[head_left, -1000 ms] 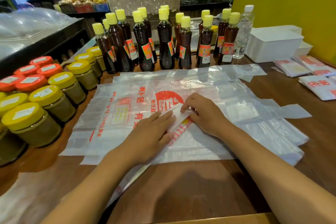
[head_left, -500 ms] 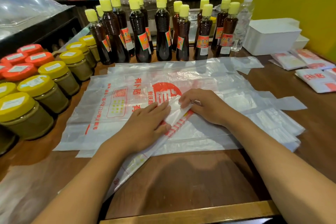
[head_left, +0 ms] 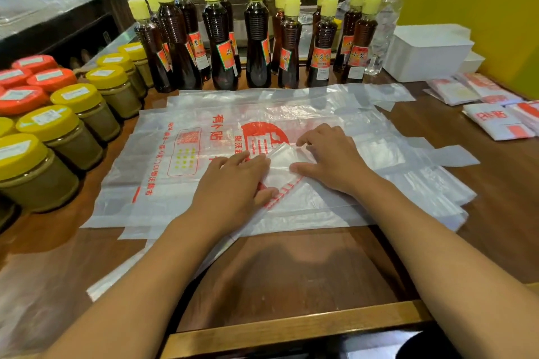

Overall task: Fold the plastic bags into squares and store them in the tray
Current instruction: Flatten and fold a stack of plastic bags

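Observation:
A stack of flat plastic bags with red print (head_left: 180, 154) covers the middle of the wooden table. On top lies one bag folded into a long narrow strip (head_left: 221, 245) that runs from the lower left up to my hands. Its far end is turned over into a clear flap (head_left: 281, 159). My left hand (head_left: 233, 186) lies flat on the strip, fingers straight, thumb beside the red-striped edge. My right hand (head_left: 331, 160) presses the flap with fingertips and thumb. The white tray (head_left: 425, 58) stands at the back right. Folded bag squares (head_left: 495, 122) lie in front of it.
Dark bottles with yellow caps (head_left: 256, 46) line the back of the table. Jars with yellow and orange lids (head_left: 67, 131) crowd the left side. A clear water bottle (head_left: 385, 29) stands next to the tray. The table's front edge (head_left: 291, 326) is near me.
The turned-over end of the strip has grown into a wider flap between my hands. Both hands stay almost where they were, and my view has tipped down slightly.

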The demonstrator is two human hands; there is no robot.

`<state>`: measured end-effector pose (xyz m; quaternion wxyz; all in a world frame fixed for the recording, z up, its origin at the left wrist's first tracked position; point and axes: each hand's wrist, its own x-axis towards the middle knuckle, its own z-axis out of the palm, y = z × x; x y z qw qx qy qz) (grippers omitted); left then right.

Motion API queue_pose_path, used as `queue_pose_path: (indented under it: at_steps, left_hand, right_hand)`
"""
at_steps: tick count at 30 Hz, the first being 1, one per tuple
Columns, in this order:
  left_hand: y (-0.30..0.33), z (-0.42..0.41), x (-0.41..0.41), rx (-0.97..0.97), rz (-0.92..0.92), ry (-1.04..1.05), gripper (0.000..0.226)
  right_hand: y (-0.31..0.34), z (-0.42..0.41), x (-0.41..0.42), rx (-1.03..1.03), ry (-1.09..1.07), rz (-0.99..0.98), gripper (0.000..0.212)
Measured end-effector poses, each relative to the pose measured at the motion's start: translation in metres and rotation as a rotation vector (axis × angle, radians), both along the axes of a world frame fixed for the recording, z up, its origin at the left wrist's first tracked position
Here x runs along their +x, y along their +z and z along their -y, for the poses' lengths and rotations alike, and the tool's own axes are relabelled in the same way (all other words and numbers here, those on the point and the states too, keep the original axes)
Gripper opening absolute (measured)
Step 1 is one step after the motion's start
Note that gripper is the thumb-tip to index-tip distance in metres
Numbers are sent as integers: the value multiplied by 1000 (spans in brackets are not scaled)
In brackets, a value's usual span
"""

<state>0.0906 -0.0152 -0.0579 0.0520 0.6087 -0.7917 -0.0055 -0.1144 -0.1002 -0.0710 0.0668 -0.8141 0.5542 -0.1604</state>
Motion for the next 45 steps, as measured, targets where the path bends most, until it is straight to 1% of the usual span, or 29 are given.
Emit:
queue_pose_path:
  at_steps: [1, 3, 5, 8, 12, 14, 18, 20, 21, 23, 25, 27, 28, 29, 31, 33, 34, 35, 37, 40, 42, 45]
  left_hand:
    - [-1, -1, 0, 8, -16, 0, 42]
    - [-2, -3, 3, 56, -16, -12, 51]
    - [-3, -4, 6, 111, -8, -24, 60]
    - [-5, -6, 8, 143, -57, -12, 63]
    - [-7, -6, 7, 150, -83, 10, 68]
    - [-7, -7, 6, 141, -92, 13, 68]
    - [-3, -6, 4, 150, -194, 38, 60]
    - [-2, -6, 4, 163, -204, 38, 59]
    - [-1, -6, 5, 171, -218, 43, 58]
    - [0, -4, 8, 164, -343, 51, 51]
    - [0, 2, 13, 125, -559, 22, 41]
    - [3, 6, 19, 97, -746, 32, 41]
    - [6, 9, 22, 100, -802, 59, 43]
    - [12, 12, 22, 108, -832, 79, 44]
    - [22, 23, 22, 156, -822, 89, 42]
    - [30, 35, 20, 248, -807, 98, 35]
    - [31, 38, 19, 287, -839, 95, 33]
    - [31, 40, 18, 307, -881, 89, 28]
    - [26, 40, 17, 289, -1000, 97, 20]
    - [19, 43, 19, 264, -1165, 198, 14]
    - [19, 47, 21, 303, -1240, 206, 15]
    - [18, 50, 29, 420, -1344, 167, 21]
  right_hand:
    - [-1, 1, -3, 5, -17, 8, 49]
    - [0, 0, -4, 19, -27, 9, 51]
    - [1, -1, -3, 17, -20, 13, 47]
    - [5, -8, -1, 10, -20, 32, 38]
    - [13, -20, -1, 68, -81, 108, 26]
    - [15, -25, 3, 98, -78, 192, 25]
    - [17, -35, 14, 185, -56, 522, 21]
    - [17, -37, 18, 238, -47, 602, 22]
    - [16, -36, 20, 243, -38, 610, 22]
    - [14, -32, 20, 219, -31, 627, 19]
    - [12, -25, 18, 184, -27, 673, 16]
    - [13, -16, 13, 126, -34, 649, 15]
    - [16, -10, 11, 119, -28, 649, 14]
    - [19, -6, 8, 137, -6, 673, 14]
    - [26, 3, 4, 181, 57, 717, 16]
    - [35, 10, 2, 206, 112, 709, 18]
    - [40, 13, 2, 218, 137, 696, 17]
    - [44, 15, 3, 224, 151, 685, 16]
    - [51, 19, 7, 231, 152, 710, 12]
    - [49, 23, 16, 249, 116, 845, 6]
    - [41, 22, 23, 248, 92, 919, 7]
    - [37, 20, 34, 279, 83, 1016, 10]
